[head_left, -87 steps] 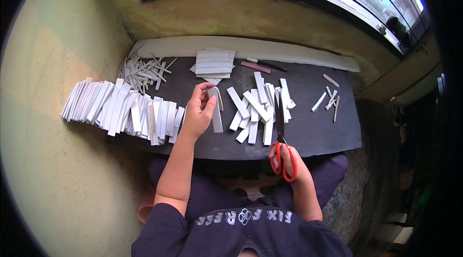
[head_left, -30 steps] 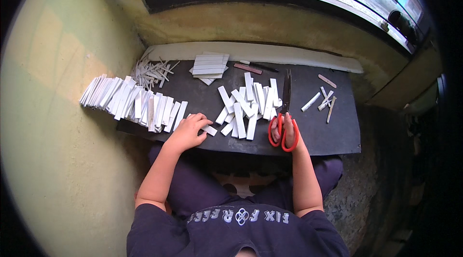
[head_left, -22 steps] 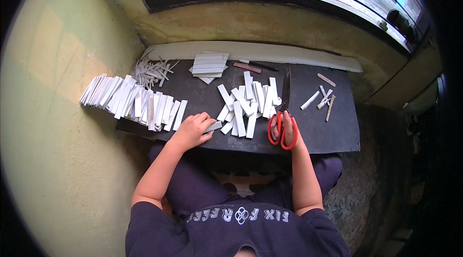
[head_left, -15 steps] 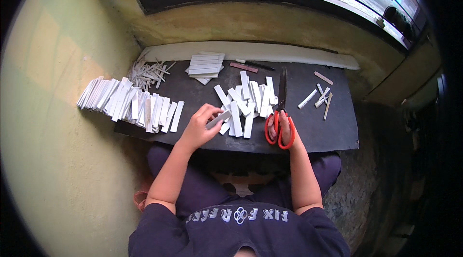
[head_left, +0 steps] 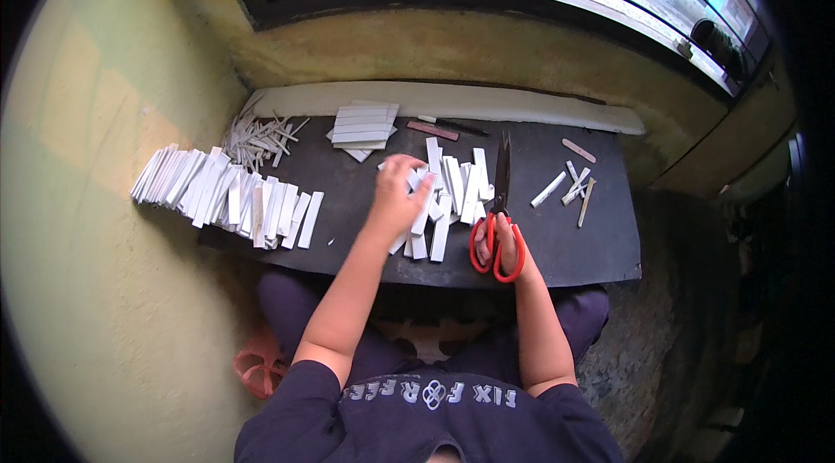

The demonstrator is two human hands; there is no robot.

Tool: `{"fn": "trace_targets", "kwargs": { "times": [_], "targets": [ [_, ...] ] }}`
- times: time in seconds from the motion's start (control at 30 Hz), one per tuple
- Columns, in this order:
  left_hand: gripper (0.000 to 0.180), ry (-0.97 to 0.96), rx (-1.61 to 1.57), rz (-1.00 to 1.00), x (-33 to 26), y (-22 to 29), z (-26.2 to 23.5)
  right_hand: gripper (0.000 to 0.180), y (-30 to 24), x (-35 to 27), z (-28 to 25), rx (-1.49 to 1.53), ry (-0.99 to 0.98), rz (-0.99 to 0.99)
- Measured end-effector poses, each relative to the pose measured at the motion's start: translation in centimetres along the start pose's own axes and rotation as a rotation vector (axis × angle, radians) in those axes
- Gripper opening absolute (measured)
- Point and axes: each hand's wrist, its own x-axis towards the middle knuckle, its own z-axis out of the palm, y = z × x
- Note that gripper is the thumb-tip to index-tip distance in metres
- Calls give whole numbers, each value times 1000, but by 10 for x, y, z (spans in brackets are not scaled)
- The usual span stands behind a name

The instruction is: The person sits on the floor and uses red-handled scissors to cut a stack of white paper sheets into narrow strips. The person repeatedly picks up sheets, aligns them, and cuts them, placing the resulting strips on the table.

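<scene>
My left hand (head_left: 400, 195) reaches over the left side of a loose pile of white strips (head_left: 470, 180), its fingers curved and the thumb apart from them. No strip shows clearly in its grasp, and part of the pile is hidden beneath it. Red-handled scissors (head_left: 503, 176) are in my right hand (head_left: 496, 241), with fingers through the handle loops. Their dark blades point away from me, close together, just right of the pile.
Many white strips stand in a long row (head_left: 209, 185) at the left. Behind them lie thin offcuts (head_left: 265, 137) and stacked white sheets (head_left: 364, 126). A reddish strip (head_left: 432, 130) rests near a black pen (head_left: 463, 126). Several small sticks (head_left: 574, 185) lie right on the black board (head_left: 557, 246).
My left hand has moved right and away from me onto the pile; the strip it held no longer shows in it. The scissors stay in my right hand. The view has shifted slightly.
</scene>
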Motion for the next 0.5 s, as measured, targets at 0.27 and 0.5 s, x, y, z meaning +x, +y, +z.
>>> {"fn": "trace_targets", "kwargs": {
  "times": [0.27, 0.5],
  "targets": [
    [58, 323, 451, -610, 51, -102, -38, 50, 2, 4, 2, 14, -22, 19],
    [66, 279, 454, -772, 55, -101, -24, 50, 6, 3, -3, 97, -43, -16]
  ]
}}
